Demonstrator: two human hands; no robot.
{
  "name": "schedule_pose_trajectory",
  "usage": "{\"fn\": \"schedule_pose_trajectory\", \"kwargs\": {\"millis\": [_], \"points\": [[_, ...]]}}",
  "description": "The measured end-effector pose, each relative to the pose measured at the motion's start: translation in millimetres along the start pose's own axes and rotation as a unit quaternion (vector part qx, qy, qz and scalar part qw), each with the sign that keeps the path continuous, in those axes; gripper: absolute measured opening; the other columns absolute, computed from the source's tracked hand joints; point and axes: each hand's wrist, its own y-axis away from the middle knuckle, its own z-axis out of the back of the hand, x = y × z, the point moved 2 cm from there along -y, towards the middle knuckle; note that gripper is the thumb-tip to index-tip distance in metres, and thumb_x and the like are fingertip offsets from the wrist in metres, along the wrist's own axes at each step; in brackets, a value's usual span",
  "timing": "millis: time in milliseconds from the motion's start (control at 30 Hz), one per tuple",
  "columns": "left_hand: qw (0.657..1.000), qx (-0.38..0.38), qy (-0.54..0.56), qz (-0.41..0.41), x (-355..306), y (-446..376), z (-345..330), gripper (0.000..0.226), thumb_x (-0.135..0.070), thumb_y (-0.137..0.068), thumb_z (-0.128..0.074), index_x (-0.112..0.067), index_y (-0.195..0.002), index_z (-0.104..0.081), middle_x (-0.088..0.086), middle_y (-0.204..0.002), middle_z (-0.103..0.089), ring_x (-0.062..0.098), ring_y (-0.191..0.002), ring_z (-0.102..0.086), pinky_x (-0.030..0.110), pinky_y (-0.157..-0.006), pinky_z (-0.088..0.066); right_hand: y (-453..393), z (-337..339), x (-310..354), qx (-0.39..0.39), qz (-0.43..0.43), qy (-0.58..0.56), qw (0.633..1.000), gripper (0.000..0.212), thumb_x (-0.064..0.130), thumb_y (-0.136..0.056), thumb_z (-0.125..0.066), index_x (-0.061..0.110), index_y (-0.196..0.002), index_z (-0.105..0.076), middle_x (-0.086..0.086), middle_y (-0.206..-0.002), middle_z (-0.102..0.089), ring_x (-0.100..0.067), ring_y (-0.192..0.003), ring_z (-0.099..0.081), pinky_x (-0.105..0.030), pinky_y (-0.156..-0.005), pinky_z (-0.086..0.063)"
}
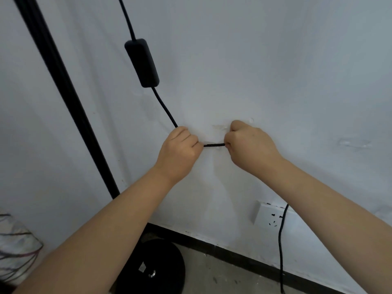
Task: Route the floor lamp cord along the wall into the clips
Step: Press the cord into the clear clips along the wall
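A black braided lamp cord (164, 107) drops down the white wall from a black inline switch box (141, 63) and enters my left hand (179, 150), which is closed around it. A short straight stretch of cord (214, 144) spans to my right hand (248, 143), pinched shut on it against the wall. A clear clip (220, 126) shows faintly on the wall just above that stretch. Another clear clip (354, 143) sits further right. The cord's lower part (281, 247) hangs below my right forearm to the floor.
The black lamp pole (63, 92) slants down the left side to its round black base (161, 266) on the floor. A white wall socket (268, 215) is low on the wall near the dark skirting. A patterned cloth (17, 245) lies at the bottom left.
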Motion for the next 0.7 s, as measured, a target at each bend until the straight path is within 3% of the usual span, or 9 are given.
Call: {"fn": "schedule_pose_trajectory", "kwargs": {"millis": [133, 233, 367, 467, 533, 600, 700], "points": [[0.997, -0.059, -0.051, -0.001, 2.9, -1.0, 0.1, 0.022, 0.011, -0.054, -0.07, -0.009, -0.051, -0.064, 0.003, -0.043, -0.058, 0.02, -0.044, -0.058, 0.05, -0.08, -0.054, 3.2, 4.2, -0.1, -0.028, -0.008, -0.013, 1.0, 0.012, -0.004, -0.083, -0.047, -0.004, -0.084, -0.059, -0.017, -0.096, -0.052, -0.034, -0.065, -0.048, -0.033, -0.053, -0.034], [0.993, -0.105, -0.045, -0.008, 2.5, 4.3, -7.0, 0.018, 0.009, -0.062, -0.068, -0.009, -0.059, -0.066, 0.004, -0.056, -0.069, 0.021, -0.059, -0.068, 0.045, -0.087, -0.052, 15.1, 2.4, -7.2, -0.063, -0.037, -0.02, 0.997, 0.011, -0.004, -0.083, -0.048, -0.004, -0.084, -0.059, -0.019, -0.096, -0.053, -0.037, -0.064, -0.05, -0.035, -0.052, -0.034], [0.99, -0.132, -0.026, -0.03, -3.0, 8.4, -12.2, 0.021, 0.004, -0.078, -0.051, -0.002, -0.071, -0.07, 0.011, -0.074, -0.075, 0.026, -0.078, -0.071, 0.059, -0.079, -0.051, 36.0, -10.9, -15.5, -0.121, -0.076, -0.059, 0.988, 0.007, -0.009, -0.077, -0.054, -0.007, -0.076, -0.061, -0.023, -0.083, -0.059, -0.04, -0.057, -0.056, -0.033, -0.048, -0.037], [0.992, -0.124, -0.02, -0.031, -7.8, 9.5, -11.7, 0.022, 0.006, -0.076, -0.05, -0.002, -0.073, -0.07, 0.012, -0.076, -0.075, 0.026, -0.078, -0.071, 0.061, -0.08, -0.049, 47.9, -21.6, -18.9, -0.154, -0.091, -0.102, 0.979, 0.007, -0.015, -0.068, -0.06, -0.008, -0.066, -0.061, -0.026, -0.07, -0.06, -0.039, -0.044, -0.054, -0.034, -0.041, -0.044], [0.993, -0.111, -0.007, -0.034, -14.1, 7.6, -11.0, 0.022, 0.006, -0.074, -0.05, -0.002, -0.073, -0.07, 0.012, -0.074, -0.075, 0.026, -0.075, -0.071, 0.059, -0.079, -0.051, 56.8, -29.2, -21.6, -0.157, -0.094, -0.121, 0.976, 0.011, -0.015, -0.067, -0.062, -0.006, -0.073, -0.064, -0.026, -0.068, -0.061, -0.038, -0.042, -0.054, -0.036, -0.039, -0.047], [0.995, -0.091, 0.024, -0.027, -21.0, 1.8, -9.8, 0.022, 0.007, -0.074, -0.049, 0.0, -0.075, -0.07, 0.014, -0.073, -0.074, 0.027, -0.07, -0.071, 0.053, -0.076, -0.054, 65.7, -37.8, -24.3, -0.148, -0.092, -0.14, 0.975, 0.025, -0.013, -0.071, -0.06, 0.0, -0.092, -0.067, -0.027, -0.069, -0.061, -0.038, -0.045, -0.057, -0.039, -0.04, -0.051], [0.994, -0.072, 0.085, -0.021, -32.7, -7.9, -8.4, 0.02, 0.012, -0.069, -0.053, 0.003, -0.077, -0.069, 0.017, -0.071, -0.073, 0.031, -0.065, -0.068, 0.041, -0.069, -0.056, 80.2, -46.2, -32.9, -0.118, -0.102, -0.186, 0.97, 0.031, -0.006, -0.081, -0.054, 0.005, -0.109, -0.06, -0.028, -0.076, -0.064, -0.04, -0.063, -0.062, -0.046, -0.054, -0.055]]}}
